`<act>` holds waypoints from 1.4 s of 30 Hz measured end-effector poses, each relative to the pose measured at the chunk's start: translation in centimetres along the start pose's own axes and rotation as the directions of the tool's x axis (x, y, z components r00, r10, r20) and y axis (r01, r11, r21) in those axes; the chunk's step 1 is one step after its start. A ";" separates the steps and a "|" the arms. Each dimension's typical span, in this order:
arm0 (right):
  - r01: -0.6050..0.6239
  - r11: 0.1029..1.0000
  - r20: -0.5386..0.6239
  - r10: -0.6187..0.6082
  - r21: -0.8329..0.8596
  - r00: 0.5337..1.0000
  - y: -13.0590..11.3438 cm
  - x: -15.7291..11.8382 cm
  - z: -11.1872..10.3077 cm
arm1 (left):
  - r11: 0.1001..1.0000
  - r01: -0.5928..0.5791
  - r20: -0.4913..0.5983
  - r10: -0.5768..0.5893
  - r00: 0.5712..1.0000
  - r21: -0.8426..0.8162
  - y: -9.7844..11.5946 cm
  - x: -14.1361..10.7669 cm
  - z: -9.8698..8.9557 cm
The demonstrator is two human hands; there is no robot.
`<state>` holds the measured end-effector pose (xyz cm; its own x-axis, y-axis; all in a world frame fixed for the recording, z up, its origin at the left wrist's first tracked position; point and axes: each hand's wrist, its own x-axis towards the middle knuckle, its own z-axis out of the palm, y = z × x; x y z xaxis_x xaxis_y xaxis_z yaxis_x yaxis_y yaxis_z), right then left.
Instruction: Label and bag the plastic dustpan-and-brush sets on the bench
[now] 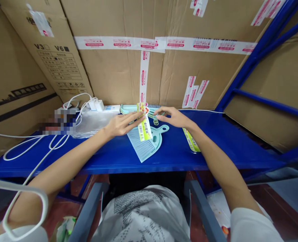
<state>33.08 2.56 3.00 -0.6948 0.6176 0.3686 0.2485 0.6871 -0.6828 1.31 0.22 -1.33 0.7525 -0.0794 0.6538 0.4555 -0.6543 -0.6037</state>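
Two bare hands, one loaded: the left hand (118, 125) has its fingers closed on a yellow-and-white printed card (145, 130), upright, its lower part in front of the brush-and-dustpan set (142, 148); the right hand (173, 116), fingers curled, thumb and forefinger apart, nothing seen between them, near the card's right side. Pale teal set, bristles towards the near left, looped handle towards the far right, lying mid-way along the blue bench (221, 137). Behind it, at the far side, further teal pieces (130, 108). To the right, beside the right forearm, a second yellow-green card (190, 140). To the left, clear plastic bags (94, 123), a white adapter (98, 105) and looped white cable (50, 148). Stage, as judged: the card being positioned or steadied over the set; such handling calls for a light pinch, and for the right fingers to narrow on the card or a handle if they are to help. Obscured: the card's top, partly under the left fingertips; contact between card and set, undetermined; the second card, cut by the forearm; far-left articles, pixelated; small print, illegible.
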 end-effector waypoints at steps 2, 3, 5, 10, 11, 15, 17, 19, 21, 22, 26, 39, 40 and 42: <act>0.001 0.983 -0.126 0.023 0.186 0.992 -0.7 0.2 2.1 | 0.998 -0.023 0.014 0.024 1.000 -0.063 1.0 0.5 0.0; 0.004 0.967 -0.146 0.034 0.254 0.989 -1.0 0.4 3.1 | 0.995 -0.042 0.018 0.044 0.999 -0.095 1.4 0.7 0.1; 0.013 0.953 -0.150 0.034 0.301 0.988 -1.5 0.5 4.4 | 0.985 -0.096 0.018 0.099 0.995 -0.143 2.0 1.1 0.1; -0.039 0.970 -0.152 0.077 0.239 0.985 -2.8 -0.8 0.0 | 0.985 -0.130 0.020 0.134 0.991 -0.115 2.5 1.8 -0.1; -0.107 0.968 -0.134 0.140 0.227 0.981 -2.9 -1.6 -2.0 | 0.989 -0.118 0.021 0.120 0.993 -0.083 2.4 1.8 -0.1; -0.513 0.853 -0.039 0.518 0.098 0.854 -1.7 -5.2 -9.5 | 0.995 -0.092 0.025 0.092 0.995 0.034 1.7 1.1 0.5; -0.655 0.754 -0.015 0.656 0.053 0.754 0.0 -6.5 -11.4 | 0.995 -0.083 0.034 0.082 0.996 0.052 1.4 0.6 1.0; -0.747 0.663 0.043 0.746 0.038 0.664 2.0 -7.2 -11.9 | 0.995 -0.075 0.039 0.073 0.997 0.058 1.2 0.3 1.4; -0.809 0.587 0.138 0.799 0.034 0.585 4.0 -7.5 -11.7 | 0.995 -0.076 0.043 0.073 0.996 0.066 1.0 0.1 1.6; -0.837 0.547 0.180 0.821 0.025 0.542 4.8 -7.5 -11.6 | 0.995 -0.073 0.048 0.069 0.996 0.073 1.0 0.1 1.7; -0.900 0.425 0.099 0.904 -0.103 0.415 6.4 -7.7 -12.2 | 0.995 -0.049 0.089 0.040 0.995 0.092 1.0 0.2 1.6; -0.657 0.232 -0.092 0.903 -0.717 0.420 3.0 -3.0 -5.3 | 1.000 -0.003 0.111 0.004 0.994 -0.004 1.2 0.1 1.8; -0.650 0.240 -0.084 0.901 -0.721 0.426 2.8 -3.0 -5.2 | 1.000 -0.005 0.121 0.005 0.993 0.000 1.3 0.2 1.8; -0.634 0.252 -0.070 0.896 -0.731 0.438 2.5 -3.1 -5.1 | 1.000 -0.006 0.126 0.007 0.992 -0.013 1.3 0.2 1.8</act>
<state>39.30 4.28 3.39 -0.0343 0.9132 -0.4060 0.9965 0.0621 0.0554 2.88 0.69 -2.78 0.8097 0.0110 0.5868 0.4448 -0.6637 -0.6013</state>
